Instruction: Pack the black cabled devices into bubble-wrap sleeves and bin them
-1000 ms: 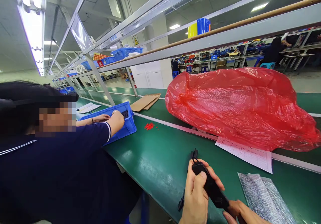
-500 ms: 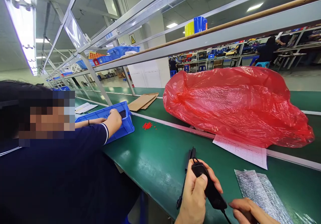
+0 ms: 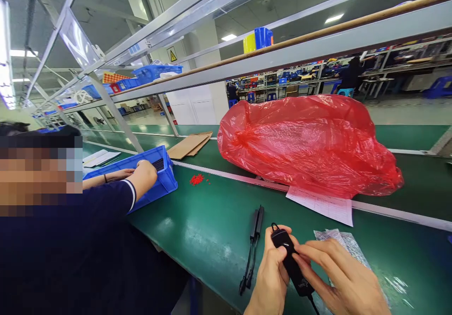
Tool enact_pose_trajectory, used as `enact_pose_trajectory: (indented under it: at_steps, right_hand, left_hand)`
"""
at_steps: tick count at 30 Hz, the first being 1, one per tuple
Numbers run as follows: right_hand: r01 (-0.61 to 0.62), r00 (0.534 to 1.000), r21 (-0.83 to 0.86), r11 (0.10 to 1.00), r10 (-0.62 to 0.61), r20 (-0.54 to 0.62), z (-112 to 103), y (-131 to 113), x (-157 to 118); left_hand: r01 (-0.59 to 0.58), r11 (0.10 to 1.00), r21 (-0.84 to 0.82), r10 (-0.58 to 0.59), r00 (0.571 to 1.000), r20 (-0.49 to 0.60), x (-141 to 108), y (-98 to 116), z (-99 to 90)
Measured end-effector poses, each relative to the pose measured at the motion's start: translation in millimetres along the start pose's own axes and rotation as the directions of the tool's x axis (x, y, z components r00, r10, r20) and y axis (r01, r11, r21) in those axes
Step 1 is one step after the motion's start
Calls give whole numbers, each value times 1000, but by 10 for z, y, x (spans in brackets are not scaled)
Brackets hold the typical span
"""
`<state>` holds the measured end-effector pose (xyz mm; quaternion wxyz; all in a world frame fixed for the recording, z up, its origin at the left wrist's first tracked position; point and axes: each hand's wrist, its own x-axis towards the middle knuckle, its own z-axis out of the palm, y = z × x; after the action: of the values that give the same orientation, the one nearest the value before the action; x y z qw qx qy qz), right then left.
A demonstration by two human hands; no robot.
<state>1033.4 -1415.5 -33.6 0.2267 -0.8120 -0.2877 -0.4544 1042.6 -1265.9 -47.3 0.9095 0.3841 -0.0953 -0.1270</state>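
My left hand (image 3: 270, 270) is wrapped round a slim black handheld device (image 3: 291, 265) with a small loop at its top and a cable leaving its lower end. The thumb lies on its front face. My right hand (image 3: 339, 270) is closed, its thumb and fingertips pinched together against the device's right edge; anything between them is hidden. Left of my hands, two narrow black cabled pieces (image 3: 254, 225) lie side by side on the green table (image 3: 208, 230). Under and behind my right hand are bubble-wrap bags (image 3: 348, 244).
A large red plastic bag (image 3: 303, 145) lies across the table over a printed sheet (image 3: 319, 205). Small red pieces (image 3: 197, 179) form a pile. At left, a co-worker (image 3: 70, 239) reaches into a blue crate (image 3: 169, 178) near cardboard sheets (image 3: 189, 145).
My right hand has moved up and left from beside the device's lower end to its right edge. The view has turned right, and both black cabled pieces now show clearly.
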Motion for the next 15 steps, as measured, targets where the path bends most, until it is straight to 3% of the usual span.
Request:
enact_pose_trajectory:
  at_steps: [5,7,9,10,12,13,15]
  right_hand:
    - [44,998,-20,999,-45,-32,11,-83,93]
    - [-29,999,64,998,29,-12,-85,-27,6]
    - [-217,976,114,970,216,17,-240,146,-183]
    - [-348,937,94,933,346,44,-328,276,-313]
    - [-597,797,-36,801,598,88,-497,589,-627]
    - [-683,710,-116,721,693,126,-564,750,-796]
    - [-746,617,-206,633,774,142,-647,1030,-1112]
  left_hand:
    - [62,997,36,-62,998,-6,20,-113,57]
    - [90,995,33,-90,996,2,74,-154,68]
    - [138,990,12,-138,990,3,156,-198,62]
    - [160,987,-2,-160,987,1,200,-224,53]
    - [200,979,-25,-200,980,-3,281,-284,27]
    - [218,975,-31,-218,976,-1,311,-315,13]
    - [252,967,-34,-252,968,8,351,-376,-11]
